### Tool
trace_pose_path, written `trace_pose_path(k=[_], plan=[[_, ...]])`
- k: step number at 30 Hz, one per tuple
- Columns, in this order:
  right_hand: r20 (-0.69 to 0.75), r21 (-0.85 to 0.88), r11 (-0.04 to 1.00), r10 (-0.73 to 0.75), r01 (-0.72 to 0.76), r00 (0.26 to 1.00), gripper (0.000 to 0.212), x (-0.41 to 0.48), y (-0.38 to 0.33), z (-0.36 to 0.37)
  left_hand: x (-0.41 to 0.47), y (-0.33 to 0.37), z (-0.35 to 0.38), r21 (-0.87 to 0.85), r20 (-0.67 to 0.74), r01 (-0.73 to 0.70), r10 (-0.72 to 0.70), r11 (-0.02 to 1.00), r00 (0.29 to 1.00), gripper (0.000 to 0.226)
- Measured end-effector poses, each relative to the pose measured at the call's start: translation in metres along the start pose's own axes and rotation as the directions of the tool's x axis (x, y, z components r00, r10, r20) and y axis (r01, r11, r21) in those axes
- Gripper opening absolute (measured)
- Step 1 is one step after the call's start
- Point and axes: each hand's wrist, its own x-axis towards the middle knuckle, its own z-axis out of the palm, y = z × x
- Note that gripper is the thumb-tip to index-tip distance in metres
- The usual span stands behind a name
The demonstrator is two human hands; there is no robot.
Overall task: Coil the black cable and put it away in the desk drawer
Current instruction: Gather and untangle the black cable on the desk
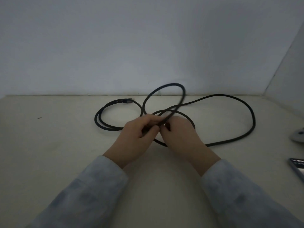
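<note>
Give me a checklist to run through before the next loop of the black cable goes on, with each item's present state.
1. Both hands on the black cable: ok. The left hand and right hand pinch it together at the middle.
2. A loop formed: ok. One raised loop stands up behind the hands.
3. Slack free to draw in: ok. It lies in wide curves on the desk, with no visible knot.
4. Plug end free: ok. It lies loose at the back left.
5. Side items clear of the cable: ok. The grey object and dark device sit apart at the right edge.
6. Drawer open: cannot tell. No drawer shows.
</note>
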Motion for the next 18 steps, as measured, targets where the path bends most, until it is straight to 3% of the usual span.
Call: trace_pose_path(k=[2, 4, 7, 8, 10, 12, 14, 18], plan=[[-0.039, 0.116, 0.993, 0.016, -0.012, 0.999, 0.013, 0.001, -0.002, -0.003, 0.001, 0.0, 0.002, 0.051, -0.053, 0.016, -0.013, 0.999, 0.998, 0.027], [-0.021, 0.278, 0.96, 0.035, -0.028, 0.999, 0.024, -0.001, -0.004, -0.004, 0.002, 0.0, 0.002, 0.032, -0.137, 0.052, -0.047, 0.998, 0.989, 0.016], [0.034, 0.541, 0.839, 0.053, -0.064, 0.998, 0.023, 0.001, -0.004, -0.005, 0.004, -0.002, 0.001, -0.009, -0.188, 0.114, -0.114, 0.993, 0.976, 0.01], [0.046, 0.603, 0.794, 0.062, -0.078, 0.997, 0.017, 0.0, -0.007, -0.006, 0.004, -0.002, 0.0, -0.012, -0.199, 0.127, -0.127, 0.992, 0.972, 0.01], [0.016, 0.65, 0.757, 0.083, -0.074, 0.996, 0.033, -0.002, -0.008, -0.005, 0.005, 0.0, 0.0, -0.009, -0.235, 0.163, -0.161, 0.987, 0.959, 0.016], [-0.036, 0.661, 0.75, 0.061, -0.022, 0.998, 0.036, -0.003, -0.008, -0.004, 0.006, 0.002, -0.001, -0.067, -0.268, 0.234, -0.244, 0.97, 0.932, 0.033], [-0.075, 0.667, 0.744, 0.025, 0.032, 0.997, 0.029, -0.004, -0.011, -0.003, 0.006, 0.005, -0.002, -0.205, -0.228, 0.33, -0.373, 0.921, 0.899, 0.047], [-0.101, 0.719, 0.693, 0.027, 0.054, 0.995, 0.019, -0.005, -0.015, -0.003, 0.006, 0.014, 0.01, -0.489, 0.015, 0.422, -0.477, 0.763, 0.879, 0.035]])
